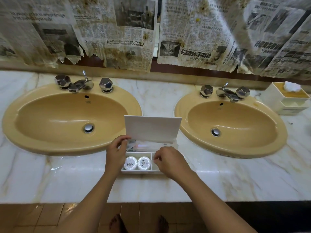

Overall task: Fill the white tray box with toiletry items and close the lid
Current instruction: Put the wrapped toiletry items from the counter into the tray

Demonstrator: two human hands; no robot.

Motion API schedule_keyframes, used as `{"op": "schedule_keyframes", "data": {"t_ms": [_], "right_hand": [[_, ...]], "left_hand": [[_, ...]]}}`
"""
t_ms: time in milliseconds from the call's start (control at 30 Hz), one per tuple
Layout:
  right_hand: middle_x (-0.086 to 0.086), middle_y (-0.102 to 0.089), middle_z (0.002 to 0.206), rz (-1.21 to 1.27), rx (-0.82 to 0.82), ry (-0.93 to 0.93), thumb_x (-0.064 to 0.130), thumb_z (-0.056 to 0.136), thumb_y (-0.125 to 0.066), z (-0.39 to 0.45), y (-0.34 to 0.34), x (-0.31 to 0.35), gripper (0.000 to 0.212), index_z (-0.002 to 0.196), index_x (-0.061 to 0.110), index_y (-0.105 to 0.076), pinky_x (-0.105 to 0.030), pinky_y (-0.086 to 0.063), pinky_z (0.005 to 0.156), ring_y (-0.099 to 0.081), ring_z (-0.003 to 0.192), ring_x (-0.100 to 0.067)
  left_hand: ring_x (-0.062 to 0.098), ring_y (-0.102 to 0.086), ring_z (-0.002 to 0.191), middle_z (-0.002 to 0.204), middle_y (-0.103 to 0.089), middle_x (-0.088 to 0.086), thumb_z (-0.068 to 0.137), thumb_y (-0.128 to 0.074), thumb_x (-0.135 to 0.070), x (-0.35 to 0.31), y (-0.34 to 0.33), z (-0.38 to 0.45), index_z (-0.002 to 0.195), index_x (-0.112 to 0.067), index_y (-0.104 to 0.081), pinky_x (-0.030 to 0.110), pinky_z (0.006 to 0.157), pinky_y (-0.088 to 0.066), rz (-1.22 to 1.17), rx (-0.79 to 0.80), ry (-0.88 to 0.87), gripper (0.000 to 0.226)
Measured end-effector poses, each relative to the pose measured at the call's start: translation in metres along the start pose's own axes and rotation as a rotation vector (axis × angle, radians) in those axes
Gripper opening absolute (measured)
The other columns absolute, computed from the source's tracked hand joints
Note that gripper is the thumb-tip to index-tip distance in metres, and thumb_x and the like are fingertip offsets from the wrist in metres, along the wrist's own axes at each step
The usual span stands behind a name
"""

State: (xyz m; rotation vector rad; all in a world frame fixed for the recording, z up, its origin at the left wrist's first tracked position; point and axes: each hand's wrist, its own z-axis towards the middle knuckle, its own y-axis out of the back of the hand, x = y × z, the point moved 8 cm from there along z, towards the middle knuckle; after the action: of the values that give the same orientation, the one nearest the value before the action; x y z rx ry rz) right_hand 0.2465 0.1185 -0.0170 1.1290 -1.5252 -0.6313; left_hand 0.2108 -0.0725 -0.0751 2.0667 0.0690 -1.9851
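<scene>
While the person looks down from head height, a white tray box (143,172) sits on a marble desk (67,182) between two tan oval sinks, the left sink (70,115) and the right sink (232,126). The box's flat white lid (152,127) stands raised at the back, tilted upright. In the front left compartment, two round white wrapped soaps (130,163) lie side by side, touching. The rear compartment holds clear plastic-wrapped items (149,145), too blurred to name.

The left hand (116,155) rests at the box's left edge, its fingers (123,137) curled and pinching the lower left corner of the lid. The right hand (170,161) hovers over the front right compartment, fingers (157,157) bent narrowly together in a pinch; whether they hold anything cannot be told.

Each sink has a chrome tap with faceted knobs, the left tap (82,84) and the right tap (226,92). A cream tissue box (286,100) stands at the far right of the desk. Stained, torn newspaper sheets (117,31) cover the wall above. Bare feet (116,223) show on a brown tiled floor (33,217) below the desk edge.
</scene>
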Motion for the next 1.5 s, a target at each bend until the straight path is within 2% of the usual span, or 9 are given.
{"op": "schedule_keyframes", "data": {"t_ms": [200,400,767,867,1000,1100,1167,1333,1500], "right_hand": [[-0.007,-0.069,0.087,-0.094,0.000,-0.085,0.010,0.083,-0.050,0.002,-0.021,-0.019,0.022,0.087,0.012,-0.071,-0.027,-0.043,0.062,-0.065,0.082,-0.028],[-0.004,-0.071,0.085,-0.019,0.004,-0.077,0.026,0.089,-0.057,0.003,-0.018,-0.020,0.020,0.088,0.013,-0.072,-0.028,-0.045,0.064,-0.064,0.079,-0.024],[0.004,-0.066,0.067,0.303,-0.491,-0.199,0.022,0.087,-0.060,-0.009,0.072,-0.064,0.016,0.077,0.017,-0.072,-0.029,-0.047,0.062,-0.060,0.066,-0.016],[0.003,-0.065,0.076,0.249,-0.423,-0.319,0.020,0.088,-0.060,-0.006,0.063,-0.099,0.012,0.092,0.017,-0.071,-0.028,-0.044,0.066,-0.059,0.076,-0.018],[0.000,-0.068,0.105,0.102,-0.186,-0.460,0.026,0.088,-0.062,-0.006,0.021,-0.137,0.026,0.113,0.022,-0.065,-0.030,-0.048,0.082,-0.062,0.101,-0.021],[0.001,-0.062,0.122,0.063,-0.123,-0.497,0.022,0.089,-0.059,-0.011,0.004,-0.146,0.033,0.122,0.022,-0.062,-0.029,-0.046,0.084,-0.059,0.111,-0.021],[0.001,-0.062,0.121,0.061,-0.119,-0.513,0.017,0.088,-0.056,-0.014,-0.001,-0.148,0.032,0.119,0.020,-0.064,-0.028,-0.045,0.078,-0.060,0.108,-0.021],[-0.001,-0.068,0.090,0.066,-0.151,-0.538,0.003,0.081,-0.046,-0.012,0.002,-0.148,0.024,0.082,0.015,-0.067,-0.030,-0.047,0.060,-0.061,0.077,-0.023],[-0.001,-0.067,0.084,0.114,-0.172,-0.538,0.008,0.083,-0.046,-0.010,0.006,-0.151,0.024,0.080,0.019,-0.066,-0.026,-0.043,0.057,-0.061,0.074,-0.023]], "left_hand": [[-0.002,-0.058,0.077,0.086,-0.068,-0.025,0.094,-0.049,-0.003,-0.001,0.000,-0.001,0.088,-0.030,-0.069,0.011,0.069,-0.042,-0.015,-0.002,0.005,0.034],[0.000,-0.059,0.080,0.087,-0.068,-0.024,0.095,-0.049,-0.004,-0.002,0.001,-0.001,0.087,-0.032,-0.069,0.012,0.070,-0.042,-0.004,0.000,0.004,0.035],[-0.002,-0.058,0.078,0.086,-0.067,-0.025,0.095,-0.049,-0.004,-0.005,0.000,-0.002,0.088,-0.030,-0.068,0.009,0.070,-0.042,0.027,0.008,-0.017,0.033],[-0.002,-0.058,0.077,0.085,-0.067,-0.026,0.095,-0.049,-0.004,-0.006,0.000,-0.002,0.088,-0.031,-0.068,0.010,0.070,-0.042,0.034,0.010,-0.021,0.034],[-0.002,-0.057,0.075,0.084,-0.067,-0.025,0.095,-0.049,-0.003,-0.005,-0.001,-0.002,0.088,-0.030,-0.068,0.009,0.070,-0.042,0.029,0.007,-0.024,0.034],[0.001,-0.055,0.071,0.081,-0.066,-0.023,0.095,-0.049,-0.002,-0.003,-0.001,-0.001,0.088,-0.030,-0.068,0.011,0.068,-0.041,0.022,0.005,-0.023,0.034],[0.002,-0.053,0.069,0.081,-0.066,-0.018,0.094,-0.049,-0.002,-0.003,-0.001,-0.001,0.089,-0.028,-0.068,0.011,0.067,-0.040,0.015,0.006,-0.026,0.034],[0.002,-0.053,0.068,0.082,-0.065,-0.013,0.094,-0.049,-0.002,-0.003,-0.001,-0.001,0.089,-0.026,-0.069,0.011,0.067,-0.040,0.015,0.009,-0.033,0.032],[0.002,-0.056,0.074,0.083,-0.067,-0.022,0.095,-0.050,-0.003,-0.002,0.000,0.000,0.088,-0.030,-0.068,0.011,0.070,-0.042,0.013,0.004,-0.028,0.033]]}}
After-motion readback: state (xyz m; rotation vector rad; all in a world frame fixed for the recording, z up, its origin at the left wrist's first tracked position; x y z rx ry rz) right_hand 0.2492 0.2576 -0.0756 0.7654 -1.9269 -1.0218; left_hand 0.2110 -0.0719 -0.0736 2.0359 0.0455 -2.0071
